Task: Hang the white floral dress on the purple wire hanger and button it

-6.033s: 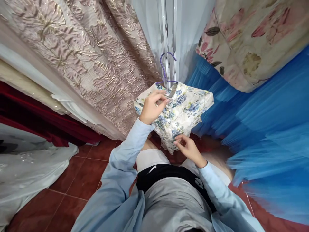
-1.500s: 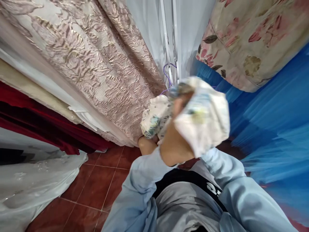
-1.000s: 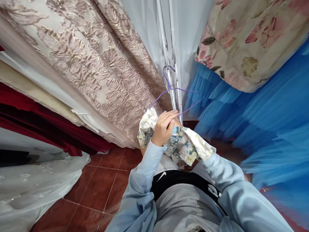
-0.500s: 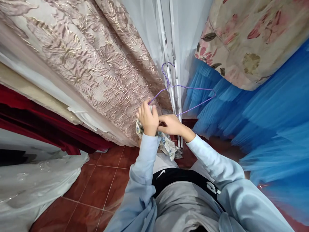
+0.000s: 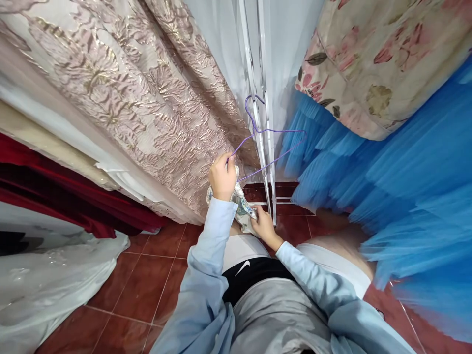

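Note:
A purple wire hanger (image 5: 275, 131) is held up in front of me with its hook pointing away. My left hand (image 5: 222, 178) is closed round the hanger's left end. A floral garment (image 5: 242, 205), white with blue and yellowish print, hangs bunched beneath that hand; whether it is looped over the hanger is hidden by my fingers. Lower and to the right, my right hand (image 5: 264, 223) pinches the garment's right edge. The right shoulder of the hanger is bare.
On the left hang a pink brocade dress (image 5: 147, 98) and dark red fabric (image 5: 55, 191). To the right are a blue tulle skirt (image 5: 413, 211) and a floral cloth (image 5: 354, 73). White metal rack posts (image 5: 270, 162) stand ahead on red floor tiles (image 5: 129, 285).
My right hand has left the hanger's lower bar and moved down, taking the garment's edge. The left hand stays at the hanger's left end. The hanger has turned slightly.

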### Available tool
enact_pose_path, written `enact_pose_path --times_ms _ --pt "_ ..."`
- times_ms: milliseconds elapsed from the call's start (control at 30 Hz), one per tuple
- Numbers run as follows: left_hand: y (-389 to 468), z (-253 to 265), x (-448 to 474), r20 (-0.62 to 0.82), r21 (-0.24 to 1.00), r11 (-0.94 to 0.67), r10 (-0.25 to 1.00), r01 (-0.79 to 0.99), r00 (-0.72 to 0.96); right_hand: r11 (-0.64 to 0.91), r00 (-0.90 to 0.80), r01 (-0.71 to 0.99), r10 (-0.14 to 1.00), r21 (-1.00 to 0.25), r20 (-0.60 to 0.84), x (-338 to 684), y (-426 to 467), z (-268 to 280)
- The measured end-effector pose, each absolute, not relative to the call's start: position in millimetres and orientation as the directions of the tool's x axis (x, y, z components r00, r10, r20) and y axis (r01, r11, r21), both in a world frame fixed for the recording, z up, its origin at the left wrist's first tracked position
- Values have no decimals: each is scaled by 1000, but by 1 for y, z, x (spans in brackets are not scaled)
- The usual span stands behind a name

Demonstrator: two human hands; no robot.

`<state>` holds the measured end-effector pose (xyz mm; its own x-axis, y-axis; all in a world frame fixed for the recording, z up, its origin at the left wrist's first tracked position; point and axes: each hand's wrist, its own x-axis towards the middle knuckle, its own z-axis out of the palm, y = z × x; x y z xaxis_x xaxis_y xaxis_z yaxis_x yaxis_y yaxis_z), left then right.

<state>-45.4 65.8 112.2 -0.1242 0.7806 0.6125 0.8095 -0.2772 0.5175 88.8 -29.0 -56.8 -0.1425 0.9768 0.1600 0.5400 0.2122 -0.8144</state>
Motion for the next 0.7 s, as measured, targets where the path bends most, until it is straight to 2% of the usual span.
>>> enact_pose_path --times_ms 67,133,233,333,433,533,633,700 --pt "68 114 -51 623 504 -295 776 812 -104 138 -119 571 989 -809 85 110 -13 -64" --pt "71 115 -56 631 491 -319 772 810 -79 110 -49 583 994 -805 100 142 13 -59" --pt "74 116 -59 621 489 -360 783 795 -27 95 149 557 966 -825 212 196 62 -34" --pt "75 117 -57 597 513 -372 802 774 -10 157 221 502 928 -850 301 233 115 4" --pt "73 118 -55 595 536 -385 803 751 -13 165 314 547 869 -821 384 248 164 43" --pt "72 121 -57 585 545 -384 811 746 -10 114 257 596 911 -795 324 252 195 67" --pt "71 127 -66 583 524 -362 812 771 -15 85 130 545 974 -834 185 255 202 73" --pt "71 134 -72 595 480 -324 803 815 -31 108 80 498 982 -861 169 257 194 69"
